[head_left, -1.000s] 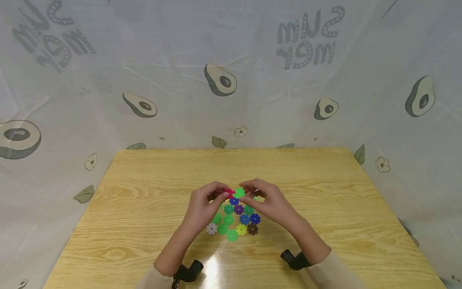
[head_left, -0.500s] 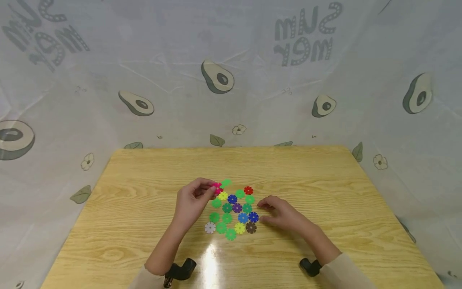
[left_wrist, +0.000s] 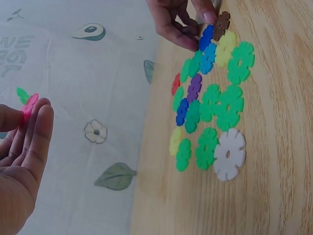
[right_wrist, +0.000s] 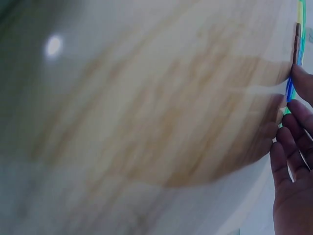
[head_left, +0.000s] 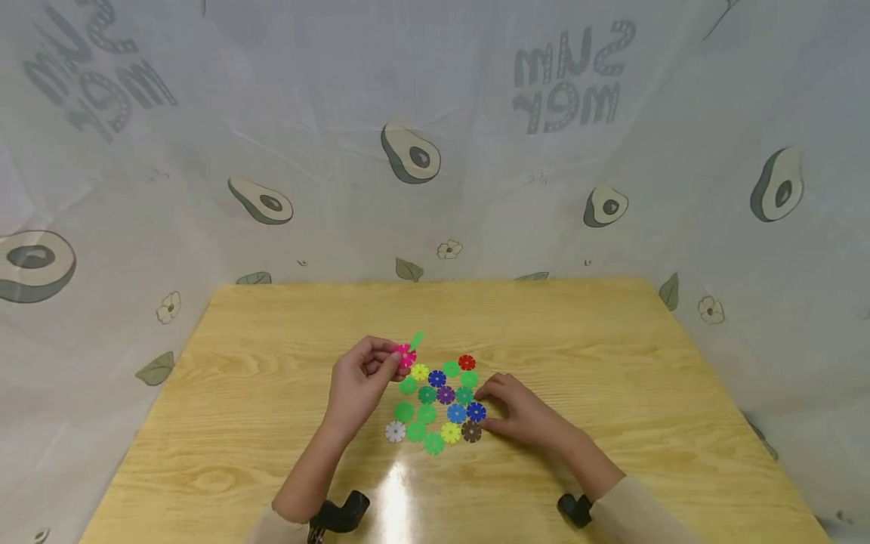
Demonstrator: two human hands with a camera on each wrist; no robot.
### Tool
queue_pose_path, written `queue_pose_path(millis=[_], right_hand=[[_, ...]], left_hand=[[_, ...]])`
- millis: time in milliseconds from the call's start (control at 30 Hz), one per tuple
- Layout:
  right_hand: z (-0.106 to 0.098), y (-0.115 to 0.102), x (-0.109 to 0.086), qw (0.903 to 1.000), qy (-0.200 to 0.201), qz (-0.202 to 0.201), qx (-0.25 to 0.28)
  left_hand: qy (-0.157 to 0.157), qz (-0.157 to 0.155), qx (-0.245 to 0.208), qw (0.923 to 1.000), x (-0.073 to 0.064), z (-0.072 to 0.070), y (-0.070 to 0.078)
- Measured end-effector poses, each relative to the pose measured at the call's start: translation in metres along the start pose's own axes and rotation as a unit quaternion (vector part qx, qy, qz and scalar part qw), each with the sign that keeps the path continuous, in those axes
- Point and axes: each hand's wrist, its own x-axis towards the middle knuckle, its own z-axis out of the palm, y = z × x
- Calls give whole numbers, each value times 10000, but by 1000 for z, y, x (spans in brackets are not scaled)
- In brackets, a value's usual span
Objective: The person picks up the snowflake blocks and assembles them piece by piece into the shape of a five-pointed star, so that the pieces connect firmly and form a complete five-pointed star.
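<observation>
My left hand (head_left: 362, 381) pinches a pink notched snowflake disc (head_left: 405, 355) between thumb and fingers, raised above the table. A green disc (head_left: 418, 341) is joined to its edge, standing at an angle. My right hand (head_left: 523, 412) is low at the right side of the flat discs, thumb and forefinger spread around the dark blue disc (head_left: 476, 412). The thumb lies close to the brown disc (head_left: 471, 431); the left wrist view shows the fingertips at the blue one. In the right wrist view, the discs are seen edge-on beside the fingers (right_wrist: 293, 152).
Several loose discs lie in a cluster mid-table, among them a red disc (head_left: 467, 363), a purple disc (head_left: 445, 395) and a white disc (head_left: 396, 431). The wooden table (head_left: 285, 317) meets a printed cloth (head_left: 326, 196) at its back and sides.
My hands have come apart; the left moved leftward with the joined pink and green discs. The right went down to the cluster's right side, then closer to the blue disc.
</observation>
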Motion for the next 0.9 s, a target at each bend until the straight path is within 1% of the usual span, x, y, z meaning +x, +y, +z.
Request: queue_pose_path(millis=[100,300,400,467,567,633,700,833,900], right_hand=[[4,-1,0,10000,-60,-1,-65],[5,-2,5,9997,25,-86,-230],[3,-3,6,9997,-36,12,-246],[0,-5,7,9998,-68,147,-111],[-6,-10,10,9985,-88,446,317],[-13,-15,13,9961,-15,612,632],[-21,-19,16,9942,121,710,802],[-35,-31,22,9930,558,649,814],[-40,-35,25,9924,772,552,783]], left_hand=[[0,-69,-22,10000,-2,1,-3],[68,-14,-26,10000,-2,2,-4],[28,5,-86,10000,-1,3,-3],[-29,12,-93,10000,-1,3,-3],[-83,13,-94,9999,-1,3,-4],[-82,-23,-87,9999,-1,2,-4],[-75,-57,-84,9999,0,3,-4],[-72,-90,-66,9999,2,5,-4],[-94,-111,-95,9998,2,7,-4]])
